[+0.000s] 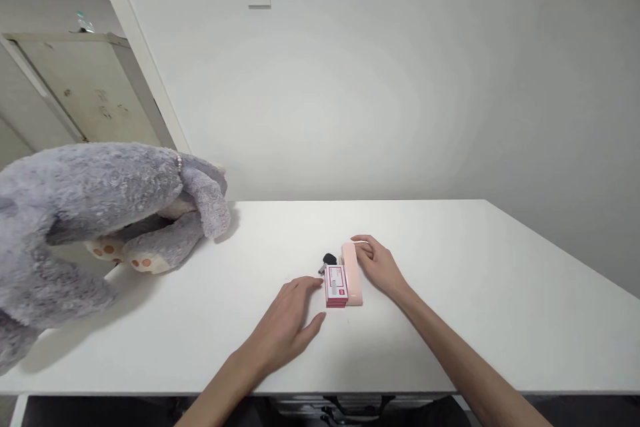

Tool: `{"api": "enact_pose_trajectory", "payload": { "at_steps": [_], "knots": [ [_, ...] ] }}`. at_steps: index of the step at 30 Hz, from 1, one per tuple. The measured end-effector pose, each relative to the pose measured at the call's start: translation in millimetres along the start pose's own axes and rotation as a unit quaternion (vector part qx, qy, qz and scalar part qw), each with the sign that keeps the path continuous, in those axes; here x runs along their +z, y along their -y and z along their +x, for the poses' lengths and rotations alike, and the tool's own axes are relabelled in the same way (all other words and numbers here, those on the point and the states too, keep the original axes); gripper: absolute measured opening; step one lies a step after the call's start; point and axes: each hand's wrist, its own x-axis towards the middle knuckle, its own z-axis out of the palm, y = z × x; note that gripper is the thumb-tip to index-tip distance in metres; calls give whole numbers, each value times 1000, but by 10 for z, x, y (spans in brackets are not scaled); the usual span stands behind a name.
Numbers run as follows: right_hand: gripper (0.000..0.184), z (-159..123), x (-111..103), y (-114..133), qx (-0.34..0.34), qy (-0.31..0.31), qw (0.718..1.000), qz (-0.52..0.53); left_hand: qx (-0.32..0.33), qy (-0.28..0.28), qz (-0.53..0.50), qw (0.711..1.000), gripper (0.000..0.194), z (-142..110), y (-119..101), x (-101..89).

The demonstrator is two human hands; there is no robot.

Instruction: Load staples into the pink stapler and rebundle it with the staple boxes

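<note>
Box stack [336, 285]: slippage could be caused if the top box were pushed high on its nine o'clock side, as the boxes appear to be simply piled.
Pink case [353, 277]: the stack could be shoved askew if this case, set close along its three o'clock side, were pressed toward nine o'clock.
Black-and-silver item [329, 260]: it could be bumped or trapped if the stack were moved toward eleven o'clock, where the item is placed just beside it.
Left hand [287, 320]: thumb and fingers are spread; the stack is found at two o'clock, near the fingertips, though contact cannot be judged.
Right hand [377, 265]: fingers are bent at the upper edge of the case, which is found at about eight o'clock; whether it is pinched cannot be told.
Table [500, 320]: all three things are grouped on its surface; the plush toy [115, 180] is seen well apart, toward ten o'clock.
</note>
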Motion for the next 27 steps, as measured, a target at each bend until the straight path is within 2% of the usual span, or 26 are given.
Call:
{"api": "enact_pose_trajectory", "payload": {
  "at_steps": [7,12,20,27],
  "knots": [
    [30,6,-1,-13,-55,55,997,9,-4,-31,-8,999,47,65,31,68],
    [31,21,5,-42,-60,67,996,7,-18,-38,-13,999,49,142,86,142],
    [29,48,22,-63,-63,56,996,20,-78,-17,-92,993,57,215,124,161],
    [31,24,-1,-6,-36,32,998,39,-119,-42,-139,982,60,151,79,45]
  ]
}}
